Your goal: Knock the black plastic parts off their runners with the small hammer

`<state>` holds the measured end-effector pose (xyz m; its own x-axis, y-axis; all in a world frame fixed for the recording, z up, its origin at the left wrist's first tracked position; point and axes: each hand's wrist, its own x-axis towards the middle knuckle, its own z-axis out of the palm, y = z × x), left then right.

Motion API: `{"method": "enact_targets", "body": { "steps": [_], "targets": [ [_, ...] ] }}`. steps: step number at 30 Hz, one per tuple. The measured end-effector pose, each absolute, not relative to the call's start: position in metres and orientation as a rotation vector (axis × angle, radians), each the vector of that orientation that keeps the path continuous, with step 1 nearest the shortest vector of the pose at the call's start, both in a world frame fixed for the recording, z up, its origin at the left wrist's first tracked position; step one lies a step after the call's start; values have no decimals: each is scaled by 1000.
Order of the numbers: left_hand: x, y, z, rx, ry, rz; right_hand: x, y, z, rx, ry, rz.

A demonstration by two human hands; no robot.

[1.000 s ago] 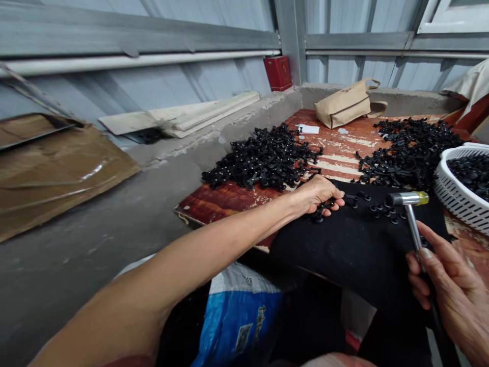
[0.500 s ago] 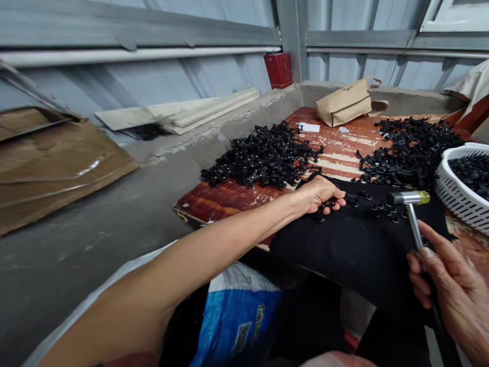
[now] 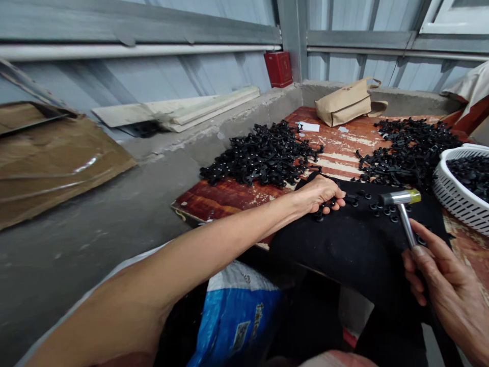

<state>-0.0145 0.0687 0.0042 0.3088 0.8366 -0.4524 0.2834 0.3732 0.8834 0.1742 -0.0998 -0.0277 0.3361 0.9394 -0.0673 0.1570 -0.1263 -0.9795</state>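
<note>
My right hand (image 3: 439, 275) is wrapped around the handle of a small mallet (image 3: 405, 219), which has a metal head with one black face and one yellow face. The mallet head is raised over the black cloth (image 3: 344, 244). At the cloth's far left part, my left hand (image 3: 324, 195) is closed with its fingers pinched around a small black plastic part (image 3: 349, 199), mostly hidden by the fingers. Several small black round pieces (image 3: 385, 210) lie on the cloth between the two hands.
A heap of black parts (image 3: 263, 155) lies left on the worn red tabletop (image 3: 214, 201), another heap (image 3: 414, 150) right. A white basket (image 3: 462, 191) of black pieces stands at the right edge. Behind is a beige bag (image 3: 344, 104); below hangs a blue-and-white sack (image 3: 237, 311).
My right hand and the mallet have shifted slightly to the left. The left hand stays in the same place, still closed.
</note>
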Motion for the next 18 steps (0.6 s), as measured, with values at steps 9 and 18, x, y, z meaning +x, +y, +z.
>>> {"method": "enact_targets", "body": {
  "steps": [9, 18],
  "targets": [
    [-16, 66, 9, 1085, 1214, 506, 175, -101, -29, -1545, -1071, 907],
    [-16, 63, 13, 1073, 1258, 511, 175, -101, -29, -1554, -1061, 900]
  ]
}}
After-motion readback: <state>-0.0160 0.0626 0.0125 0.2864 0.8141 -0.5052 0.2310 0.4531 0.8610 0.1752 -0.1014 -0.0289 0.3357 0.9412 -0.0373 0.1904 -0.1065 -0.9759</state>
